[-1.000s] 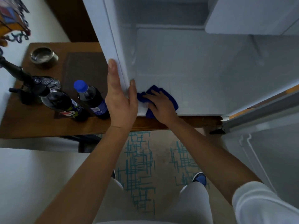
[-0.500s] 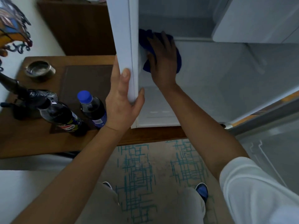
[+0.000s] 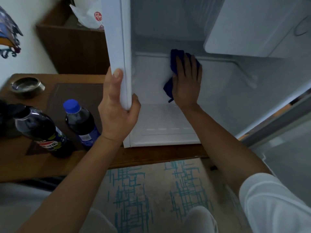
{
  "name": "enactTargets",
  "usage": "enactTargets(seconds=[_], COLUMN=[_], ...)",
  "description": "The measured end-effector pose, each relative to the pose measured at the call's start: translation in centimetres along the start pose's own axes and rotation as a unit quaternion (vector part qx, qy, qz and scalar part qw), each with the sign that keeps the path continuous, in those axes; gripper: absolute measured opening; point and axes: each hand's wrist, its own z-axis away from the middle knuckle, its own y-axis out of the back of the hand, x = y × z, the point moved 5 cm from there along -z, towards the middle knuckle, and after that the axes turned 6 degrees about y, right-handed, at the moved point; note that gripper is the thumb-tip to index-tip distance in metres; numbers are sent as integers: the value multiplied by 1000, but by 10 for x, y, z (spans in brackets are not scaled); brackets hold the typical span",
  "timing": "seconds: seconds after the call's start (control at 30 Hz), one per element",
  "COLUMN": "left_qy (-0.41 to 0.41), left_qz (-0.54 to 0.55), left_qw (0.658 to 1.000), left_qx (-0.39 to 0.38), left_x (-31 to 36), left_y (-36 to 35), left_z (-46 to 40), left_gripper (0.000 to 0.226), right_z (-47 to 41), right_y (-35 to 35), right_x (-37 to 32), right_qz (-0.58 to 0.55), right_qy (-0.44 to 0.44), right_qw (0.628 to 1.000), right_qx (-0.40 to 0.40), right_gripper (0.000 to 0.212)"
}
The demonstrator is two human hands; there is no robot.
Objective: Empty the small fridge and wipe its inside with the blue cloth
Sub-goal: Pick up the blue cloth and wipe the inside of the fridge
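The small white fridge [image 3: 116, 47] stands open on a wooden table, its inside bare of items. My right hand [image 3: 186, 81] presses the blue cloth [image 3: 175, 59] flat against the back wall inside, just below a ledge. The cloth sticks out above and to the left of my fingers. My left hand [image 3: 117, 111] grips the front edge of the fridge's left wall, thumb inside. Two dark cola bottles stand on the table left of the fridge, one with a blue cap [image 3: 80, 121] and a larger one [image 3: 43, 132].
The fridge door [image 3: 286, 148] hangs open at the right. A freezer box [image 3: 252, 27] fills the upper right of the inside. A metal ashtray [image 3: 27, 86] sits on the wooden table [image 3: 151, 157]. A white plastic bag [image 3: 89, 15] lies behind the fridge. Patterned floor lies below.
My right hand carried the cloth from the floor's front left corner up the left wall, then right and down onto the back wall. My left hand kept its grip on the left wall's edge.
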Motion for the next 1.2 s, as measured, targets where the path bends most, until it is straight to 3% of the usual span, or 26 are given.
enactTargets(seconds=[0.17, 0.37, 0.6, 0.73, 0.97, 1.07, 1.2], left_qy=[35, 70, 55, 63, 61, 51, 36], left_qz=[8, 25, 12, 17, 24, 20, 20], left_qw=[999, 997, 998, 998, 997, 998, 998], left_qx=[-2, -20, -19, -6, -40, -40, -40], left_x=[0, -2, 3, 4, -3, 0, 4], left_y=[-1, -1, 0, 1, -3, -3, -2], left_z=[2, 5, 5, 6, 6, 5, 4], left_gripper=[82, 79, 75, 72, 92, 88, 102], right_z=[13, 22, 6, 1, -4, -13, -19], right_y=[14, 20, 20, 30, 12, 1, -10], right_x=[55, 96, 97, 75, -8, -50, -102], right_qz=[53, 26, 54, 47, 37, -6, -60], right_qy=[-57, -295, -361, -316, -127, -52, 43], right_qw=[997, 954, 930, 947, 990, 997, 994], right_qx=[-19, -44, -38, -41, -41, -63, -79], right_gripper=[49, 63, 58, 60, 65, 67, 70])
